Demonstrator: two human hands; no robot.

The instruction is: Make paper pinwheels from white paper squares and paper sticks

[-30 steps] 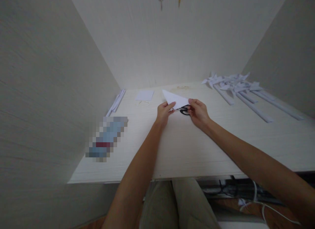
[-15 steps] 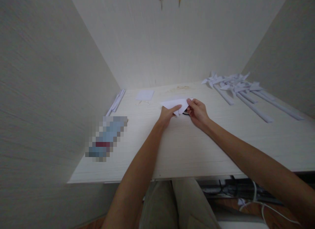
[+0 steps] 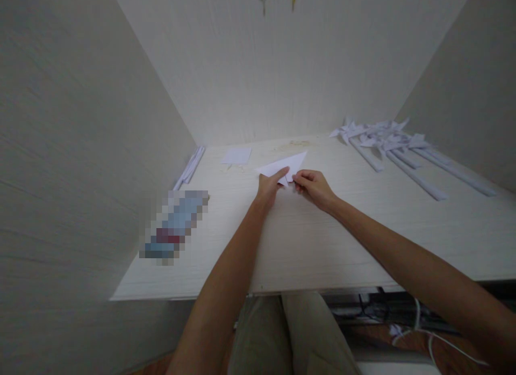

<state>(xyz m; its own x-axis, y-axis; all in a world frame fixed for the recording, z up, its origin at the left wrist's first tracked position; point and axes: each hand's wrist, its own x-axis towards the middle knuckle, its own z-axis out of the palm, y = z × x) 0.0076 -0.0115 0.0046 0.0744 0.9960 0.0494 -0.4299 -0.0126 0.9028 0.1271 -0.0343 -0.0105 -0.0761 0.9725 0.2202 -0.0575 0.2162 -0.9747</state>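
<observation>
Folded paper triangle [image 3: 287, 164] lay flat on desk [image 3: 322, 240]; my left hand [image 3: 269, 185] and right hand [image 3: 313, 186] both pinched its near edge

Folded paper [image 3: 284, 164] lies mid-desk [image 3: 322, 240], left hand [image 3: 269, 186] on its near-left edge, right hand [image 3: 312, 185] just right of it, both touching it. Small paper square [image 3: 237, 156] sits behind-left; strips [image 3: 190, 167] further left, along the wall. Paper pinwheels [image 3: 387, 141], prob. on rolled sticks, lie far right, well apart. Blurred item [image 3: 174, 226] near-left.
</observation>
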